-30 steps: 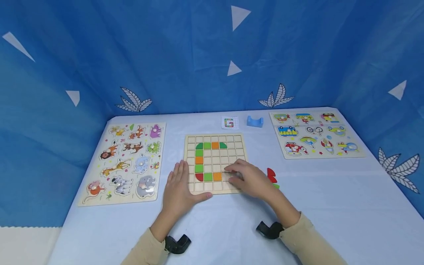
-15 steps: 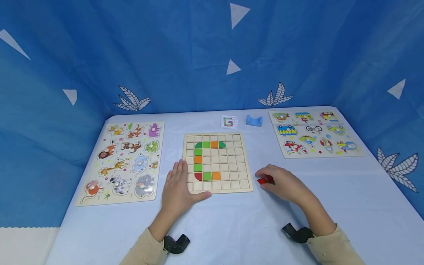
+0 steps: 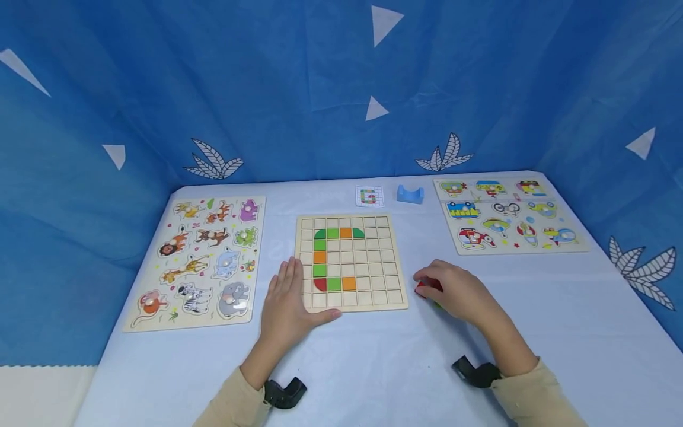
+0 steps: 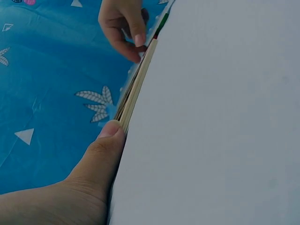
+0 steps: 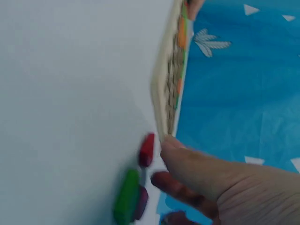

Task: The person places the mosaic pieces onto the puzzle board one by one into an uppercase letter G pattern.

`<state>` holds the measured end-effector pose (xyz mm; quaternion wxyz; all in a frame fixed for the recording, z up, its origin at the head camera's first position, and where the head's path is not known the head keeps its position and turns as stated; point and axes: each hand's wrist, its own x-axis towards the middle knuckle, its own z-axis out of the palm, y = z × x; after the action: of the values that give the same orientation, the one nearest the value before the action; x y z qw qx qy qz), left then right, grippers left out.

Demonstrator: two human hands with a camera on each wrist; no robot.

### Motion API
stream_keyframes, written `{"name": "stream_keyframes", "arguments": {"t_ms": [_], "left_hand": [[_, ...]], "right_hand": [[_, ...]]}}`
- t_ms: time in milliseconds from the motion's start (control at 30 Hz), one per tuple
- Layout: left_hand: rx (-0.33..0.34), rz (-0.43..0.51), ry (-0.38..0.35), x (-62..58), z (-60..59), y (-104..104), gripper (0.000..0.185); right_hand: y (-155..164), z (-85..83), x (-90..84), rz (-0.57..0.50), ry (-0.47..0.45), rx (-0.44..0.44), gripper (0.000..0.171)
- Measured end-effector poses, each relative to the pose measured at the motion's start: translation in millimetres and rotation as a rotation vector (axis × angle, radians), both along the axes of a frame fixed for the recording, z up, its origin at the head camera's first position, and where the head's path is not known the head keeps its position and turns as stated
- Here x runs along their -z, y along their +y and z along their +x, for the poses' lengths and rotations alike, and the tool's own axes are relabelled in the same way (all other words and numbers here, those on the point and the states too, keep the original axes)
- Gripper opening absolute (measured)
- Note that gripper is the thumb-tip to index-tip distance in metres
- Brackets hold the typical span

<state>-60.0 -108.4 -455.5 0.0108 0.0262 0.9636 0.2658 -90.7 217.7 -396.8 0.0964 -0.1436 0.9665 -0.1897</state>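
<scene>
My left hand (image 3: 285,308) lies flat at the near left corner of a wooden grid board (image 3: 373,302), its thumb along the near edge. In the left wrist view the left thumb (image 4: 101,150) touches the board's side. Green, orange and red tiles form an open shape in the board's cells. My right hand (image 3: 459,290) hovers right of the board, thumb and fingertips bent but apart, over a red piece (image 3: 421,289). Blurred in the right wrist view, a green piece (image 5: 125,199) and red pieces lie on the table by the right thumb (image 5: 187,161); none is plainly gripped.
An animal knob puzzle (image 3: 210,261) lies on the left, a vehicle knob puzzle (image 3: 514,219) on the right. Behind the grid board are a small pattern card (image 3: 370,196) and a blue stand (image 3: 410,194). A blue curtain (image 3: 309,89) closes the back.
My right hand has left the board's right part and gone right to the loose pieces, where it shifts slightly. The left hand stays at the board.
</scene>
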Motion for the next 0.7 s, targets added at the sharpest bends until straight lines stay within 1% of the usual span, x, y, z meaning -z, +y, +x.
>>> {"name": "stream_keyframes", "arguments": {"t_ms": [133,200,300,400,533,700], "left_hand": [[0.000,-0.001,0.002,0.5,0.0,0,0.138],[0.000,0.001,0.003,0.4,0.1,0,0.138],[0.002,0.006,0.002,-0.3,0.3,0,0.138],[0.004,0.009,0.002,-1.0,0.1,0,0.138],[0.005,0.009,0.007,-1.4,0.0,0,0.138],[0.005,0.001,0.020,-1.5,0.4,0,0.137]], "right_hand": [[9,-1.0,-1.5,-0.028,-0.051,-0.065,0.032],[11,-1.5,-0.6,-0.031,-0.064,-0.073,0.031],[11,-2.2,1.8,-0.021,-0.068,-0.051,0.026],[11,-3.8,3.9,-0.040,-0.094,-0.013,0.021],[10,-7.6,4.6,-0.109,-0.126,0.024,0.018],[4,-15.3,5.8,-0.207,-0.104,0.027,0.017]]}}
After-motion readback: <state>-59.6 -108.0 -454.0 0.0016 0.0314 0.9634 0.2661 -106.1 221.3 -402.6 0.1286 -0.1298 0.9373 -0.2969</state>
